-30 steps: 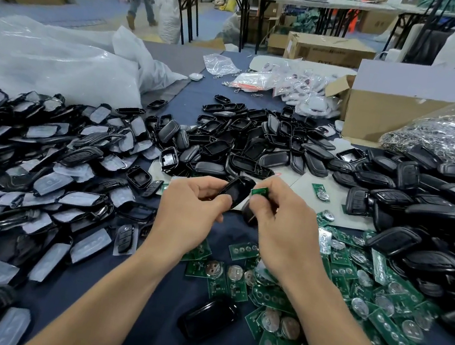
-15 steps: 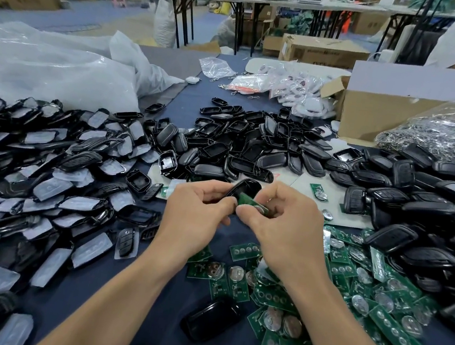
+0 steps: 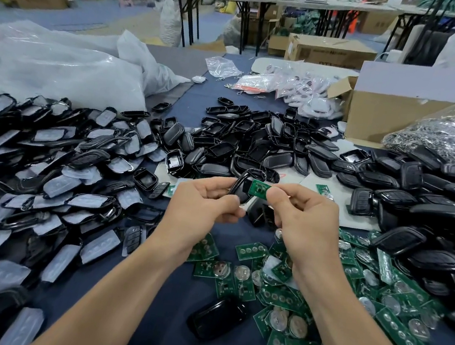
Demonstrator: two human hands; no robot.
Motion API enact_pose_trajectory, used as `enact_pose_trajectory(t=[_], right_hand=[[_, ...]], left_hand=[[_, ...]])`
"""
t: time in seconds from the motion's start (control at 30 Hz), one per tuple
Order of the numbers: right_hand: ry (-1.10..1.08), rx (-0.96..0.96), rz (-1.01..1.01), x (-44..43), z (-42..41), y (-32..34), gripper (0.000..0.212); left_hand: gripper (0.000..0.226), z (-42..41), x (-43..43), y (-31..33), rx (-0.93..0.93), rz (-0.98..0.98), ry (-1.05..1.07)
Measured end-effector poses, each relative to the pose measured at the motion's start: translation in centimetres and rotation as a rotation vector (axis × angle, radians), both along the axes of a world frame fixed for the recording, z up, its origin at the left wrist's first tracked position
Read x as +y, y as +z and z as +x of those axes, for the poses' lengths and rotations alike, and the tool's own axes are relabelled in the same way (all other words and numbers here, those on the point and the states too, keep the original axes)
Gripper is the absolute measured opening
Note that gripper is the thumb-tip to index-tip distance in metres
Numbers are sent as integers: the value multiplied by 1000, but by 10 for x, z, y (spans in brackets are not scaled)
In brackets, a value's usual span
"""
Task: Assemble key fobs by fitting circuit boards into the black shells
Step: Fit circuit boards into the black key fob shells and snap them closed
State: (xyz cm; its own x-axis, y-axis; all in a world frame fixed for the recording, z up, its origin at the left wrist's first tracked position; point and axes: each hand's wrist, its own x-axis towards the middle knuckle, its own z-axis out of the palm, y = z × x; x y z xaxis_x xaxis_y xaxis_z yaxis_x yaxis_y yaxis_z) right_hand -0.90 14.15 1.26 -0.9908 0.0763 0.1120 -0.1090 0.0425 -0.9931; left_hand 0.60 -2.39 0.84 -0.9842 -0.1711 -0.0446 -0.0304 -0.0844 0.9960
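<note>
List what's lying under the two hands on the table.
Between the left hand and right hand, a black shell piece lies on the blue cloth; loose green circuit boards spread below the wrists. Whatever sits directly beneath the palms is covered.

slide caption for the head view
Left hand holds a black shell; right hand pinches a green circuit board against it.

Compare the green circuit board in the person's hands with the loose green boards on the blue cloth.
The held green circuit board is pinched by the right hand at the black plastic shell in the left hand; the loose green boards lie on the blue cloth. Its visible face shows no silver coin cell; several loose ones do. Both are green rectangles.
</note>
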Motion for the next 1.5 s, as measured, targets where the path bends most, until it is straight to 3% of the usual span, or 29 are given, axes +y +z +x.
enact_pose_trajectory(t=[0.3, 0.57, 0.77, 0.9, 1.0, 1.1, 1.2, 1.3, 1.4, 1.5], right_hand=[[-47, -28, -22, 2, -4, -1, 21], [27, -19, -45, 3, -2, 4, 23], [159, -78, -38, 2, 4, 6, 15], [178, -133, -61, 2, 5, 7, 23], [78, -174, -174, -1, 6, 8, 20], [21, -255, -358, -7, 7, 7, 21], [42, -255, -420, -11, 8, 6, 21], [29, -209, -386, -9, 6, 5, 30], [19, -179, -264, -6, 8, 2, 38], [28, -113, -83, -7, 13, 0, 43]], left_hand=[[30, 3, -4, 5, -9, 11, -4], [25, 2, -8, 3, 0, -205, 28], [23, 1, -9, 3, -22, -176, -62], [16, -1, -7, 1, -4, -109, -24], [36, 0, -2, -2, -18, 93, -91], [20, 1, 3, -8, 6, 82, -148], [22, 1, 3, -10, -3, 122, -124], [23, -1, 1, -7, -21, 170, -122], [21, -1, 3, -7, -6, -2, -82], [26, -2, 3, -8, -9, -24, 3]])
